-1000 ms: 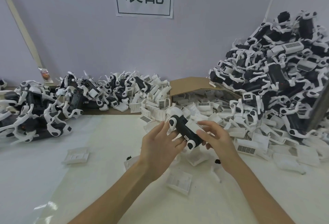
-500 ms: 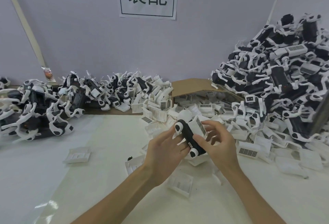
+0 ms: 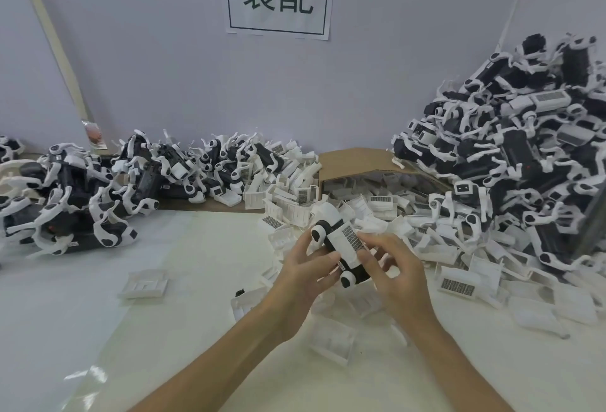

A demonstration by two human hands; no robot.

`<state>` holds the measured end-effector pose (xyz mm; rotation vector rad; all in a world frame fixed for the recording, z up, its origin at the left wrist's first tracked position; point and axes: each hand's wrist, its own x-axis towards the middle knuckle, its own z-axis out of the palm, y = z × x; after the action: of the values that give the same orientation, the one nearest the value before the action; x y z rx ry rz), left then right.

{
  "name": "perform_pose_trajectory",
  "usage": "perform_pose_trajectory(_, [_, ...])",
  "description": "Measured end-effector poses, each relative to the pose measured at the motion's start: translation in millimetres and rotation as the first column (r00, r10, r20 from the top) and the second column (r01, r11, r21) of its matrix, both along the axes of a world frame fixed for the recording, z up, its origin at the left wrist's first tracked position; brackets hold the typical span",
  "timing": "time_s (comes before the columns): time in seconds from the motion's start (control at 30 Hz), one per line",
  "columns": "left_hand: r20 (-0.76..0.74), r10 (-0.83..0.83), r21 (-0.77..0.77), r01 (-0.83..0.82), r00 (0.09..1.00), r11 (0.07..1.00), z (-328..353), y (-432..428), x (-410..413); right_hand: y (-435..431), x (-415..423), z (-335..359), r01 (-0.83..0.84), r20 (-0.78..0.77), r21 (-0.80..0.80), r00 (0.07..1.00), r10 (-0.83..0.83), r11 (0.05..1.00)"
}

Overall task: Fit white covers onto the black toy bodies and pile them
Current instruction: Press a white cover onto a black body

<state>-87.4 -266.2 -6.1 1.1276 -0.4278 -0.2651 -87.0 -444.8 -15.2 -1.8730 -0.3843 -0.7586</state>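
Both hands work just above the pale, smooth tabletop point(image 3: 196, 247). The left hand point(image 3: 305, 277) curls round the black, boxy plastic toy body with white rounded joints point(image 3: 360, 273). The right hand point(image 3: 396, 277) pinches the white moulded plastic cover with a dark grille point(image 3: 347, 241) lying along the body's back. The step appears to be seating this 1 cover. Next it likely needs even pressure until the edges sit flush, then a place on a pile. Thin, ribbed loose white covers point(image 3: 331, 339) lie around the hands. Beyond them, an open brown cardboard box point(image 3: 354, 162) spills more. A low tangled heap of toys point(image 3: 75, 195) lies at far left, and a tall heap of toys point(image 3: 524, 156) at far right, all hard glossy plastic.
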Motion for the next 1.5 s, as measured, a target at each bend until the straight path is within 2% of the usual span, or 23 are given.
perform_pose_trajectory(0.1, [0.029,0.068,0.087,-0.07,0.997,0.994,-2,-1,0,6,-2,-2,0.065,0.14,-0.094,0.989,-0.051,0.993])
perform_pose_trajectory(0.23, [-0.052,0.111,0.016,-0.11,0.992,0.994,-1,-1,0,16,-4,-9,0.211,0.368,-0.227,0.922,-0.117,0.951])
perform_pose_trajectory(0.37, [-0.078,0.051,-0.056,-0.055,0.996,0.997,0,2,3,20,-6,-12,0.247,0.453,-0.266,0.885,-0.105,0.932])
perform_pose_trajectory(0.43, [-0.054,0.026,-0.077,-0.03,0.998,0.997,2,3,3,21,-7,-9,0.211,0.415,-0.227,0.904,-0.102,0.951])
perform_pose_trajectory(0.53, [-0.029,-0.015,-0.111,0.011,0.999,0.994,3,3,2,20,-10,-5,0.08,0.25,-0.168,0.968,-0.036,0.983])
perform_pose_trajectory(0.63, [-0.005,-0.052,-0.11,0.051,0.999,0.993,2,5,1,18,-10,-9,-0.022,0.118,-0.155,0.992,0.04,0.988])
perform_pose_trajectory(1.07, [-0.026,0.055,-0.062,-0.057,0.998,0.996,-3,3,5,22,-9,-11,-0.105,0.102,-0.148,0.988,0.12,0.983])
perform_pose_trajectory(1.23, [-0.057,0.036,-0.08,-0.04,0.998,0.996,0,0,4,17,-10,-11,-0.013,0.132,-0.198,0.991,0.04,0.98])
perform_pose_trajectory(1.37, [-0.057,0.096,-0.022,-0.098,0.994,0.995,0,4,7,16,-7,-8,0.086,0.2,-0.23,0.979,-0.039,0.969])
perform_pose_trajectory(1.5, [-0.131,0.134,-0.064,-0.143,0.982,0.988,-2,5,9,14,-4,-6,0.072,0.144,-0.271,0.989,-0.033,0.96])
